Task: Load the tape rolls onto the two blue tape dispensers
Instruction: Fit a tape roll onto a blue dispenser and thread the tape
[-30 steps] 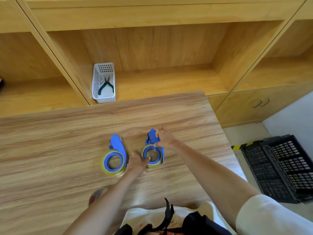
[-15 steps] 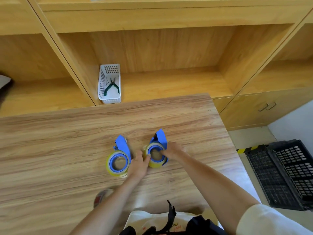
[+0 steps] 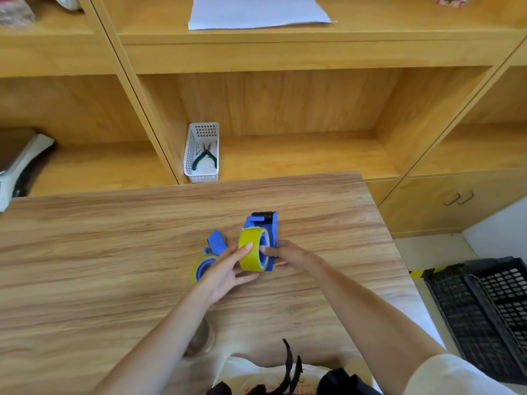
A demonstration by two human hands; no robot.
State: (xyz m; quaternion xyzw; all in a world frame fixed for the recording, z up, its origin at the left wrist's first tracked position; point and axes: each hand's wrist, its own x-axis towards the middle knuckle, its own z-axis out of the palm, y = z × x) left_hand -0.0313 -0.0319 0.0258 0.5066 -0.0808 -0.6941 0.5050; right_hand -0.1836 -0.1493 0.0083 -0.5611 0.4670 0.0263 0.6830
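Tape rolls sit on both blue dispensers, just right of the frame's centre on a wooden table (image 3: pixel 114 252). One dispenser (image 3: pixel 269 226) is raised on edge, its blue body upright with a dark part at the top end, and its yellow tape roll (image 3: pixel 251 249) faces the camera side-on. The right hand (image 3: pixel 288 253) grips this dispenser from the right, thumb pressed against the blue hub inside the roll and the other fingers wrapped behind the body. The left hand (image 3: pixel 225 270) comes in from the lower left with its fingers spread; its thumb lies on the yellow outer face of the roll, and the remaining fingers reach under the roll, so it is loosely closed on the tape rather than clenched.

Just left of that, the second dispenser (image 3: pixel 215 242) lies flat on the table, its blue handle pointing toward the upper left. Its own yellow roll (image 3: pixel 199 269) is partly hidden behind the left hand.

Beyond the table's far edge stands a wooden shelf unit (image 3: pixel 285 52). A white basket (image 3: pixel 201 175) in the middle lower compartment holds green-handled pliers (image 3: pixel 204 158). A sheet of white paper (image 3: pixel 256 12) lies on the shelf above. A black crate (image 3: pixel 484 317) sits on the floor at lower right.
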